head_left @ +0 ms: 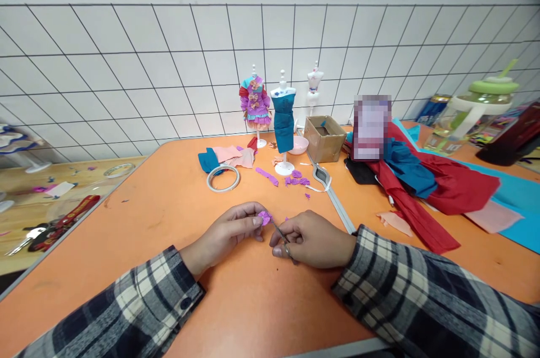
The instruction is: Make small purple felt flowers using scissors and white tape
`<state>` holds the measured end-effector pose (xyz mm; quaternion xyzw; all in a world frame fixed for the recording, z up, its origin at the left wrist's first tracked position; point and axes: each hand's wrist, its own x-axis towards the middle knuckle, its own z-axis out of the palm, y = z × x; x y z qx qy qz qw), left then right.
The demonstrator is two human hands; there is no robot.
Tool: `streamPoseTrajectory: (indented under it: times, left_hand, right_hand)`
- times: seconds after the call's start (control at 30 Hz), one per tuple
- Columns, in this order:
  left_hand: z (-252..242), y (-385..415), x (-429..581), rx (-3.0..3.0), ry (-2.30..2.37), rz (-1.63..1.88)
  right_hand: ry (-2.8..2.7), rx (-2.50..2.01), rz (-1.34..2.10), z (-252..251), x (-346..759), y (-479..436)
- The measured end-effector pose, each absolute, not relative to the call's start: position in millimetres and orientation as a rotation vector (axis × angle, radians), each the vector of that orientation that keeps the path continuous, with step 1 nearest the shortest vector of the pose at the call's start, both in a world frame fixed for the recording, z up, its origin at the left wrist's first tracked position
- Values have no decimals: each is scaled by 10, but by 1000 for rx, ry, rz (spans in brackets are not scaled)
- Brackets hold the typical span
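Observation:
My left hand (230,231) rests on the orange table (169,206) and pinches a small purple fabric scrap (265,217) between its fingertips. Close beside it, my right hand (312,239) is closed on small metal scissors (282,235), whose blades point at the scrap. Both sleeves are plaid. Behind the hands stand a small mannequin in a teal dress (284,120), one in a purple dress (255,101) and a bare white one (314,82).
A tape roll (223,178), teal and pink fabric pieces (228,157), purple scraps (295,180), a pink bowl (298,146) and a cardboard box (324,137) lie behind. Red and blue cloth (422,184) is piled at right, near a green-lidded jar (476,110). A lower wooden surface (50,200) is left.

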<state>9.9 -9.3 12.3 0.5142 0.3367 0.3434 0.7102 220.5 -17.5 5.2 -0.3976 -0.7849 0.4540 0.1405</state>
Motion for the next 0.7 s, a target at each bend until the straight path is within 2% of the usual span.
streamPoseTrajectory:
  times: [0.43,0.7]
  left_hand:
    - [99,-49,104,1230,1011,744]
    - [87,-54,103,1331,975,697]
  right_hand:
    - [-2390,-1367,901,131,2213,-143]
    - [-2467,-1188,1146,174,2252,-162]
